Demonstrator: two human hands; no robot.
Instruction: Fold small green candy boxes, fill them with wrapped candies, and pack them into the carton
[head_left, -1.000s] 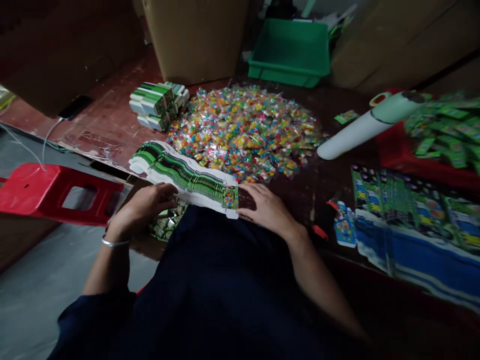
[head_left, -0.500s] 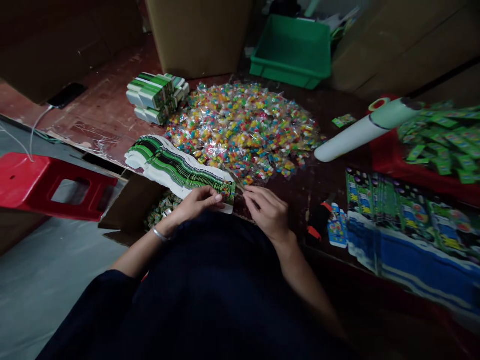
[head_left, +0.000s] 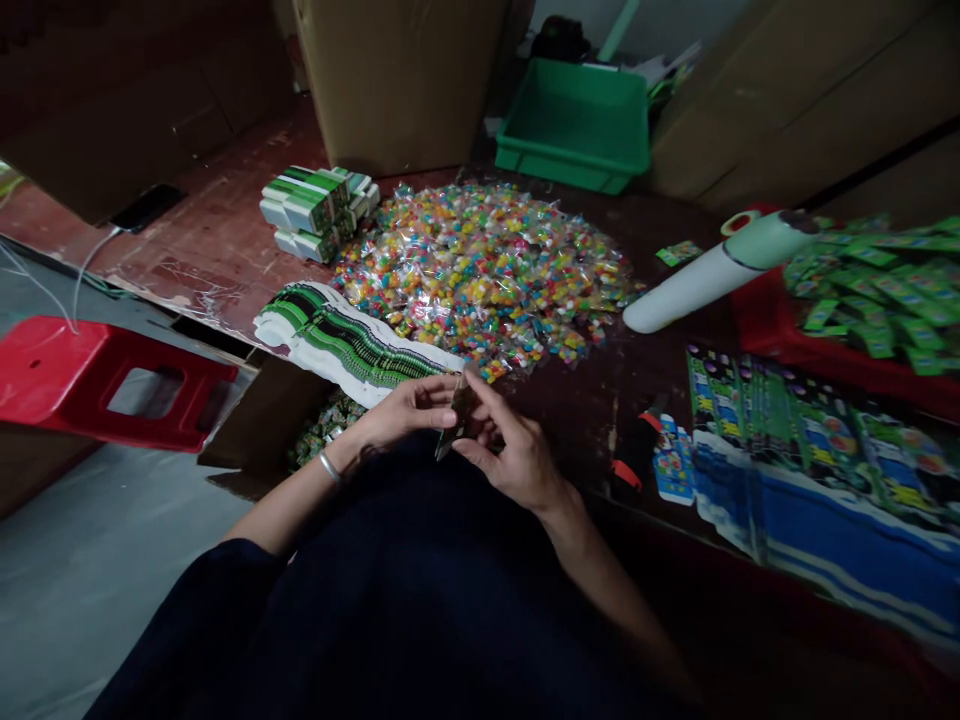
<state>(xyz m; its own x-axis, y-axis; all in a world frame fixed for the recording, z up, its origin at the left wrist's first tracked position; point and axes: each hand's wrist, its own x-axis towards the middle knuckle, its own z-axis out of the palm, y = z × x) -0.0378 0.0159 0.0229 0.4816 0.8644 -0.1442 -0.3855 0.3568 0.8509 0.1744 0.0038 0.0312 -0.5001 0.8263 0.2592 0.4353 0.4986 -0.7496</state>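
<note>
Between my two hands, close in front of my body, is a small folded carton [head_left: 453, 425], dark green and seen edge-on. My left hand [head_left: 409, 412] grips it from the left, thumb on its near face. On the other side, my right hand [head_left: 514, 450] holds it with the forefinger at its top and the thumb low down. Just beyond lies a fanned row of flat green-and-white cartons [head_left: 352, 345]. Behind that row spreads a big heap of clear bags of colourful candies [head_left: 487, 265].
Several bundled carton stacks [head_left: 311, 210] sit left of the heap. A green tray [head_left: 574, 125], a white roll [head_left: 712, 270] and blue-green printed sheets [head_left: 817, 480] are on the table. An orange-handled cutter [head_left: 630, 470] lies right. An open cardboard box [head_left: 255, 420] and red stool [head_left: 112, 380] stand left.
One carton has come off the near end of the fanned row and is now upright between both hands. My right hand has moved left and down to meet my left.
</note>
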